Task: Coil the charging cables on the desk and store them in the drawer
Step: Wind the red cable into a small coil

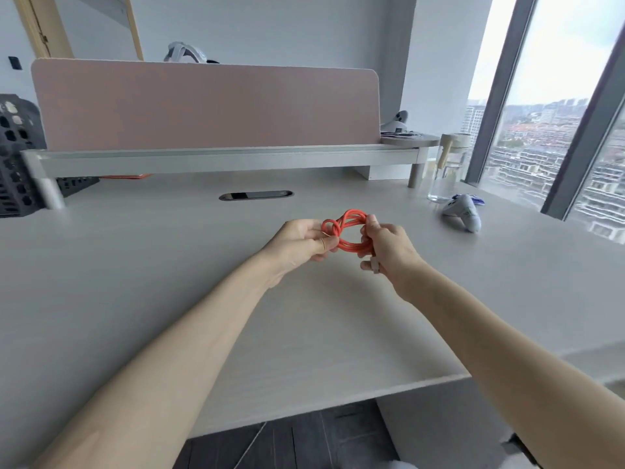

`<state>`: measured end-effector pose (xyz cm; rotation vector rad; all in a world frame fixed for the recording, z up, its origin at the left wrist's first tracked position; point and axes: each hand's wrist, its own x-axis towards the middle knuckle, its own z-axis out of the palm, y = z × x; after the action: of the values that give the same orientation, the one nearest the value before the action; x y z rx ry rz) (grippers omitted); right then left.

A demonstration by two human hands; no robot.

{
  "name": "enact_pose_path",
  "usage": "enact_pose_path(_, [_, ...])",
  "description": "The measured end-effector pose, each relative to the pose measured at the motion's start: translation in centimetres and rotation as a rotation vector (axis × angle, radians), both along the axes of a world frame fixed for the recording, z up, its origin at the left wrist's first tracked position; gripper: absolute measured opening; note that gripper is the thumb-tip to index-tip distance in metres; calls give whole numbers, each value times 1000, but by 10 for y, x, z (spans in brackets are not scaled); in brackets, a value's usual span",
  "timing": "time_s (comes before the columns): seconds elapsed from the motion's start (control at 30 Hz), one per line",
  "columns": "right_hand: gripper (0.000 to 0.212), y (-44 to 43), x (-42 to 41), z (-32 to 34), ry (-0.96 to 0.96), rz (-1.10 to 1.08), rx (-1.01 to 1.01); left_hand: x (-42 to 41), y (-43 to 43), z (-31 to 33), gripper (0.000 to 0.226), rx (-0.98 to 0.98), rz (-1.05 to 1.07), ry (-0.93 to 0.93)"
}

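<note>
An orange charging cable (348, 245) is wound into a small coil and held above the middle of the pale desk (169, 282). My left hand (302, 242) pinches the coil's left side, where a small loop twists around the strands. My right hand (387, 245) grips the right side, and a pale plug end (374, 266) sticks out below its fingers. No drawer is in view.
A white controller (465, 213) lies at the right by a clear water jug (448, 167). A raised shelf (220, 159) with a pink divider panel (203, 103) spans the back. A black mesh organiser (17, 154) stands far left. A cable slot (256, 195) sits mid-desk.
</note>
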<state>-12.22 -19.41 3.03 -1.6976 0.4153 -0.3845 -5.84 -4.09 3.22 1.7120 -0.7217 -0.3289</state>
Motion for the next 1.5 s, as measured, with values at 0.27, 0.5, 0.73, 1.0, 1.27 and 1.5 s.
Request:
enact_pose_path(0.27, [35,-114,-164,3,8,-347,-22,-133,-138,7,25,-8,-305,104])
enact_pose_path(0.5, [25,-196,-289,-43,156,-618,-458,-243,-254,-47,35,15,-480,272])
enact_pose_path(0.73, [15,-261,-330,-101,618,-471,-586,-275,-336,-121,31,357,-468,41])
enact_pose_path(1.0, [34,-322,-333,-142,678,-257,-32,-269,-403,-167,33,609,-339,-162])
enact_pose_path(1.27, [29,-356,-342,-166,790,-373,-10,-274,-438,-203,21,654,-444,-196])
enact_pose_path(1.5, [11,-360,-338,-172,1095,-333,-613,-286,-453,-224,20,649,-466,-347])
